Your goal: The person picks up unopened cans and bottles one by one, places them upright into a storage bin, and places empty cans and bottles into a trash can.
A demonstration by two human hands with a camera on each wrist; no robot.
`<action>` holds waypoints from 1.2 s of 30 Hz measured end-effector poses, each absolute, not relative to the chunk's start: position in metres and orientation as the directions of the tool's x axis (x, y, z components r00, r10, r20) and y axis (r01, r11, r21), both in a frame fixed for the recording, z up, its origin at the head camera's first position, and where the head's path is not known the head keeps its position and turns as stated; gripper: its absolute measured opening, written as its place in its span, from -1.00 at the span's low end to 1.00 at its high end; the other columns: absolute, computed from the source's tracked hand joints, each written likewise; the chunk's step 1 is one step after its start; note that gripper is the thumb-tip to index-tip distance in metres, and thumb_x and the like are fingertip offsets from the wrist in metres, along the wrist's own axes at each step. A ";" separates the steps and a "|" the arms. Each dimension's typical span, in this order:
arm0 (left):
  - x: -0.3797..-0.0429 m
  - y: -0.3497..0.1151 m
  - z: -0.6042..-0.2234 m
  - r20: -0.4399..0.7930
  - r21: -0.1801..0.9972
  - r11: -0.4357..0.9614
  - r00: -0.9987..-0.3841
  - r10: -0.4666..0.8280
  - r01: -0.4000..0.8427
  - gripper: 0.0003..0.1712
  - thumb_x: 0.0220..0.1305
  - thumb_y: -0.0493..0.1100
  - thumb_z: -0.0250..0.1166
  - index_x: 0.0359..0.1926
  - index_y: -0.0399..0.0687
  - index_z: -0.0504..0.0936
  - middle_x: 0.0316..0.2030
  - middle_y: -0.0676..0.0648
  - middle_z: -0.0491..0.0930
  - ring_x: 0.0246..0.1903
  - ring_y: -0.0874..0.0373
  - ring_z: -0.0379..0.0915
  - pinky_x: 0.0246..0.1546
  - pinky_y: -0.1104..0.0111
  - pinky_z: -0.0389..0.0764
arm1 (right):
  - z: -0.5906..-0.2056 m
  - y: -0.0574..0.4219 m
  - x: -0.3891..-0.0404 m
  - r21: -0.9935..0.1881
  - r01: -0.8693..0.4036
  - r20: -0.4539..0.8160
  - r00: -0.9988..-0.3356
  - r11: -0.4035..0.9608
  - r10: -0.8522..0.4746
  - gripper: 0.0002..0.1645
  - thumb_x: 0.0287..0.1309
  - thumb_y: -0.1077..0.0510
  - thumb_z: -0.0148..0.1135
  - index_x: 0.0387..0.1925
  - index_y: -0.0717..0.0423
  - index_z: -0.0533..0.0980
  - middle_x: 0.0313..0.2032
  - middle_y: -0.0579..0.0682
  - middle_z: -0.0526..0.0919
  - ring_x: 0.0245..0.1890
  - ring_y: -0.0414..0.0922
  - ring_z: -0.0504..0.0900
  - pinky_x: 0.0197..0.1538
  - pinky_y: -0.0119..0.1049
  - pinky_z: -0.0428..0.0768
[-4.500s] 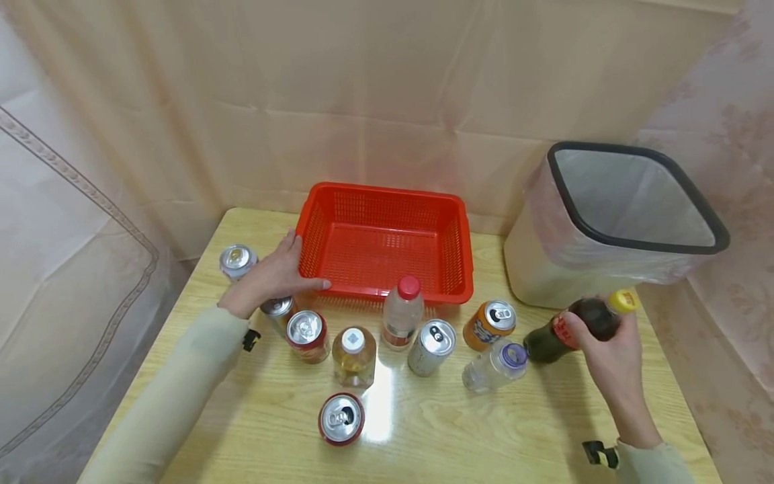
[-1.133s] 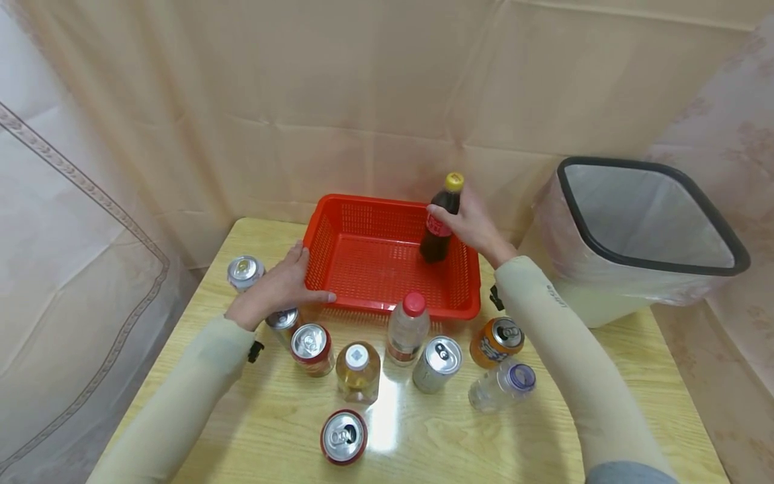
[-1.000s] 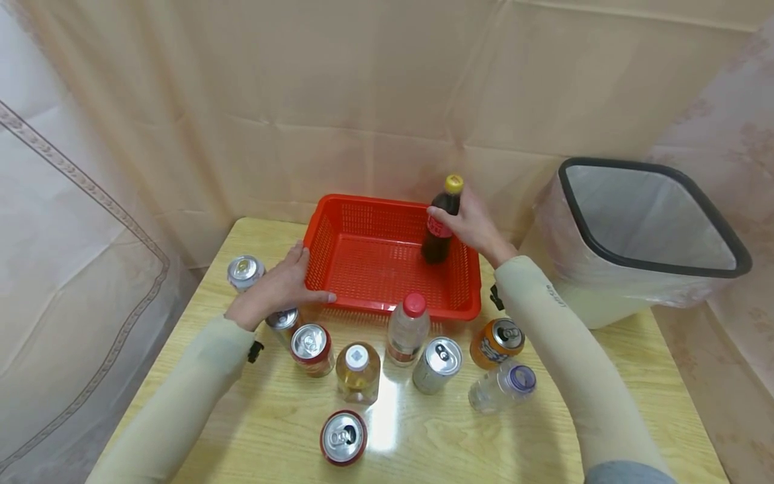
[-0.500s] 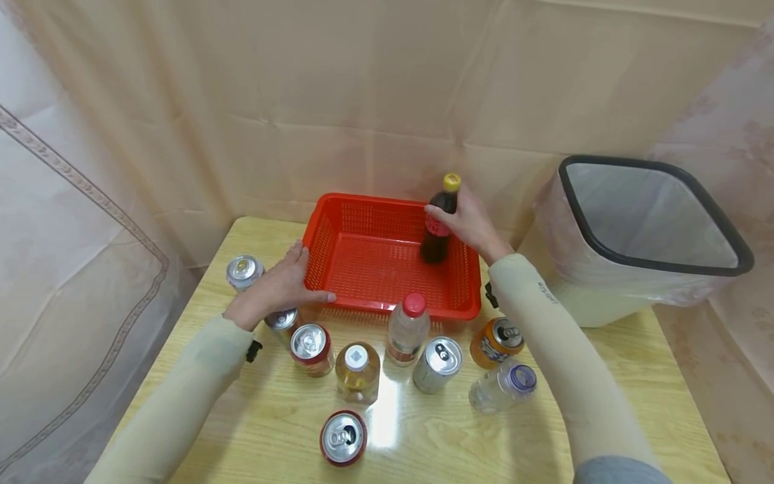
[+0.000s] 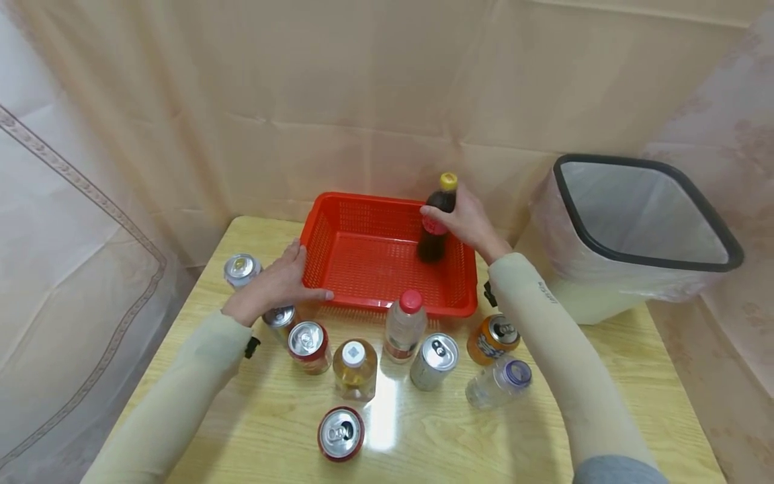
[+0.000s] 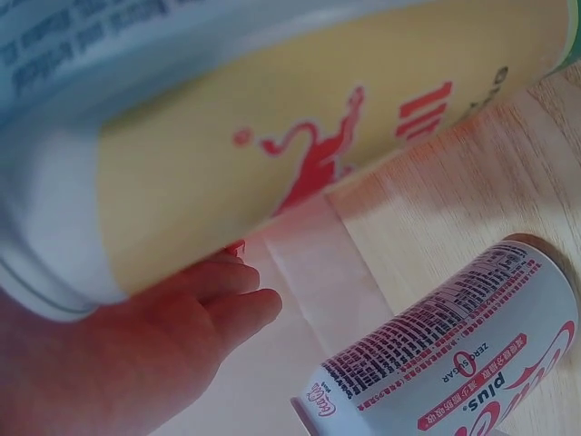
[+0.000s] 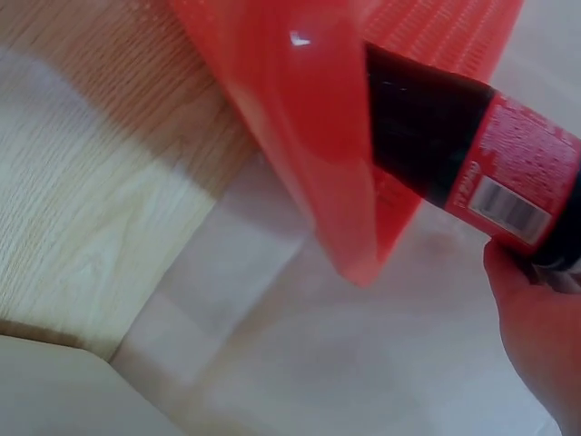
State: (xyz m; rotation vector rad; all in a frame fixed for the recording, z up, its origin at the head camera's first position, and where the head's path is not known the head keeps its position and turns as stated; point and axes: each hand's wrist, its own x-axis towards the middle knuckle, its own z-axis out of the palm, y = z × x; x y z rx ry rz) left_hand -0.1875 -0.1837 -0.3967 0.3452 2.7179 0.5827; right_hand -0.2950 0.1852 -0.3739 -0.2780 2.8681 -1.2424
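Note:
My right hand [image 5: 470, 218] grips a cola bottle [image 5: 432, 247] with a yellow cap and red label around its upper part. The bottle stands nearly upright inside the right end of a red plastic basket [image 5: 387, 306]; in the right wrist view its dark lower part goes behind the basket's wall. My left hand [image 5: 272, 282] rests against the basket's left front corner, thumb along the front rim and fingers stretched along the left side. Close by that hand are a white Coca-Cola Plus can [image 6: 454, 363] and a yellow-and-blue can [image 6: 227, 173].
Before the basket stand a red-capped clear bottle [image 5: 405, 329], an amber drink bottle [image 5: 355, 370], a silver can [image 5: 433, 363], an orange can [image 5: 491, 339] and red cans [image 5: 310, 349]. A purple-capped bottle [image 5: 496, 384] leans rightward. A lined bin [image 5: 559, 275] stands right.
Since the oldest frame, my right hand has carried the cola bottle from beside the bin leftward into the basket. Over the last second both hands have stayed almost still.

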 end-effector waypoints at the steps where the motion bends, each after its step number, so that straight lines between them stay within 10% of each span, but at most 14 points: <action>1: -0.188 -0.184 -0.397 -0.275 0.435 0.886 -0.913 0.301 0.161 0.47 0.15 0.35 0.46 0.59 -0.48 -0.20 0.59 -0.47 -0.28 0.50 -0.48 -0.06 0.38 -0.28 0.25 | -0.372 0.185 -0.294 -0.721 -0.166 0.075 -0.984 0.672 -0.163 -0.05 0.24 -0.24 0.42 0.40 0.15 0.20 0.20 0.18 0.48 0.19 0.12 0.47 0.30 0.10 0.51; 10: -0.190 -0.190 -0.396 -0.282 0.442 0.881 -0.906 0.315 0.169 0.48 0.17 0.40 0.43 0.57 -0.53 -0.22 0.59 -0.47 -0.35 0.53 -0.46 -0.15 0.43 -0.26 0.17 | -0.347 0.194 -0.274 -0.762 -0.209 0.131 -0.977 0.612 -0.171 0.08 0.27 -0.31 0.35 0.56 0.13 0.13 0.51 0.18 0.26 0.48 0.19 0.29 0.46 0.13 0.33; 36: -0.195 -0.194 -0.394 -0.295 0.439 0.883 -0.902 0.316 0.166 0.50 0.16 0.40 0.44 0.57 -0.53 -0.23 0.58 -0.50 -0.33 0.52 -0.49 -0.17 0.41 -0.28 0.18 | -0.311 0.225 -0.198 -0.750 -0.303 0.231 -0.953 0.589 -0.196 -0.09 0.36 -0.21 0.32 0.59 -0.08 0.20 0.56 -0.05 0.22 0.50 0.13 0.27 0.47 0.13 0.31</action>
